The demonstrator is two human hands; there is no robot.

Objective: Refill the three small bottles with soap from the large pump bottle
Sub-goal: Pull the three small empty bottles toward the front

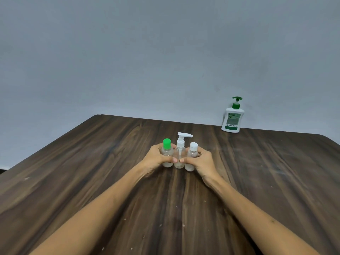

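Note:
Three small clear bottles stand upright in a tight row at the middle of the table. The left one has a green cap (166, 143), the middle one a white pump top (181, 142), the right one a white cap (193, 146). My left hand (156, 159) curls round the green-capped bottle from the left. My right hand (202, 161) curls round the white-capped bottle from the right. Both thumbs reach toward the middle bottle's front. The large white pump bottle (232, 118) with a green pump stands far back on the right, against the wall.
The dark wooden table (110, 181) runs to a plain grey wall (147, 61) at its far edge. Small pale specks dot the tabletop near me.

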